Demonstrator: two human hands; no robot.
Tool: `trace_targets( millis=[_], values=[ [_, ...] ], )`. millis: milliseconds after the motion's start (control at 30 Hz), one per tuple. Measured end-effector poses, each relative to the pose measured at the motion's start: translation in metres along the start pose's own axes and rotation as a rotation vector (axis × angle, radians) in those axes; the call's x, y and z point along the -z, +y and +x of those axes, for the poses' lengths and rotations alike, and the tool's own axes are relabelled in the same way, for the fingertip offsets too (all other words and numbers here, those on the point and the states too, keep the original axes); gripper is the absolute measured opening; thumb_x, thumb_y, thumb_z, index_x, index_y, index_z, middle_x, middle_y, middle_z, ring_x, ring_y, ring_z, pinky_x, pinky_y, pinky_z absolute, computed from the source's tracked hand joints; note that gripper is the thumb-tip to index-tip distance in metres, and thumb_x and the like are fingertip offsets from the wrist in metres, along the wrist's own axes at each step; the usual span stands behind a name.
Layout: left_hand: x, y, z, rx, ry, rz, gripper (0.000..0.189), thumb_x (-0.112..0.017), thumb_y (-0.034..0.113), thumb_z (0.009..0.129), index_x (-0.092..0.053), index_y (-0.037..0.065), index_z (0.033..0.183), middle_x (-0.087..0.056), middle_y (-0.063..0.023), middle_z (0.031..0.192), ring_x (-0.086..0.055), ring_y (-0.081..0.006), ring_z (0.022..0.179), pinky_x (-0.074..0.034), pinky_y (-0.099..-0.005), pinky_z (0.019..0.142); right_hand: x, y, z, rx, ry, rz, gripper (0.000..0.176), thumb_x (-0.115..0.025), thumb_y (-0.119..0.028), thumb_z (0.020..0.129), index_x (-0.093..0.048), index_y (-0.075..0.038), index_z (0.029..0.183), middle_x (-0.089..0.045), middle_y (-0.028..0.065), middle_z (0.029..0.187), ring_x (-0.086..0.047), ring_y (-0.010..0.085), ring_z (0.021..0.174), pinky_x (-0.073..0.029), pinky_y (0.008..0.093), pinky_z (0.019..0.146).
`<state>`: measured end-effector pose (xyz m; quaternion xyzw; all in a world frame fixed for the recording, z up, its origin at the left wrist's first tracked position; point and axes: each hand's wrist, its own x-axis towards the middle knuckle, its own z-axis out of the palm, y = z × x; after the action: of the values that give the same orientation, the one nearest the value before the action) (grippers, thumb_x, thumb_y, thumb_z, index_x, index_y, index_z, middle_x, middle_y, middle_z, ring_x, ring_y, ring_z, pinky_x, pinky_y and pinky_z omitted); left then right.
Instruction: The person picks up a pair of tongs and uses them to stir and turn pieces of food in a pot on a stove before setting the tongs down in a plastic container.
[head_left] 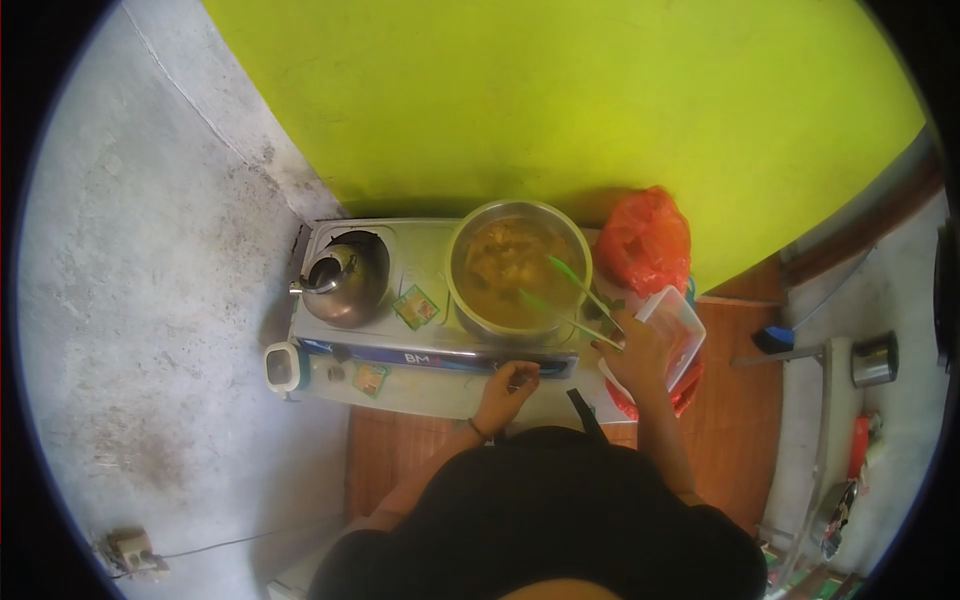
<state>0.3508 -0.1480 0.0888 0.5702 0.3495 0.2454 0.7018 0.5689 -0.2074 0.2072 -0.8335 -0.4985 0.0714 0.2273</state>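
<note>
My right hand (640,352) is closed around the handle end of a pair of tongs (585,322) with green tips. The tips spread apart over a large metal pot (455,300), which stands on the right side of the stove (430,245). Inside the pot is a yellow-brown stew (505,262) with chunks in it. My left hand (505,395) is at the front edge of the stove, near its blue panel (400,357). Its fingers are curled in, and I cannot make out what they hold, if anything.
A metal kettle (355,290) sits on the left burner. Food packets (415,307) lie on and before the stove. A red plastic bag (648,240) and a clear plastic container (680,325) are at the right. A white-lidded container (285,368) stands front left.
</note>
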Motion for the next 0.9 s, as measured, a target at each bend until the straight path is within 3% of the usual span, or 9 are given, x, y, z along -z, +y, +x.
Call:
trace_targets(
  millis=[333,433,633,733,900],
  values=[
    [-0.022,0.004,0.004,-0.010,-0.026,0.003,0.026,-0.065,0.009,0.089,-0.058,0.003,0.114,-0.062,-0.0043,0.108,-0.059,-0.0099,0.087,-0.048,-0.0242,0.078,-0.006,0.016,-0.006,0.246,-0.010,-0.056,0.042,-0.078,-0.029,0.070,-0.063,-0.016,0.107,-0.063,0.0069,0.081,-0.065,0.0283,0.074,-0.050,0.0404,0.061],
    [-0.026,0.008,0.002,0.008,-0.044,0.036,0.026,-0.065,0.011,0.089,-0.058,0.003,0.113,-0.062,-0.0038,0.107,-0.058,-0.0091,0.085,-0.048,-0.0239,0.077,0.023,0.009,0.022,0.327,-0.118,-0.196,0.039,-0.076,-0.023,0.069,-0.066,-0.016,0.106,-0.065,0.0100,0.082,-0.065,0.0282,0.080,-0.049,0.0407,0.066],
    [-0.026,0.001,0.004,-0.022,-0.036,0.015,0.027,-0.064,0.012,0.090,-0.058,0.003,0.114,-0.062,-0.0034,0.107,-0.058,-0.0087,0.086,-0.048,-0.0245,0.077,0.011,0.013,0.074,0.656,-0.137,-0.434,0.028,-0.072,-0.018,0.071,-0.065,-0.016,0.098,-0.061,0.0050,0.078,-0.065,0.0237,0.069,-0.049,0.0390,0.057],
    [-0.023,0.003,0.002,-0.008,0.008,0.007,0.025,-0.064,0.009,0.088,-0.060,0.004,0.113,-0.064,-0.0050,0.107,-0.061,-0.0137,0.093,-0.049,-0.0275,0.078,0.002,-0.006,0.074,0.711,-0.163,-0.404,0.027,-0.070,-0.016,0.072,-0.065,-0.016,0.098,-0.062,0.0049,0.079,-0.066,0.0234,0.069,-0.049,0.0385,0.057],
    [-0.015,-0.001,-0.002,0.001,0.050,-0.025,0.026,-0.065,0.010,0.089,-0.059,0.004,0.114,-0.063,-0.0035,0.107,-0.059,-0.0107,0.093,-0.047,-0.0252,0.079,-0.026,-0.017,0.067,0.683,-0.141,-0.332,0.026,-0.070,-0.017,0.073,-0.064,-0.015,0.098,-0.064,0.0065,0.081,-0.066,0.0249,0.067,-0.049,0.0387,0.057]
  ],
)
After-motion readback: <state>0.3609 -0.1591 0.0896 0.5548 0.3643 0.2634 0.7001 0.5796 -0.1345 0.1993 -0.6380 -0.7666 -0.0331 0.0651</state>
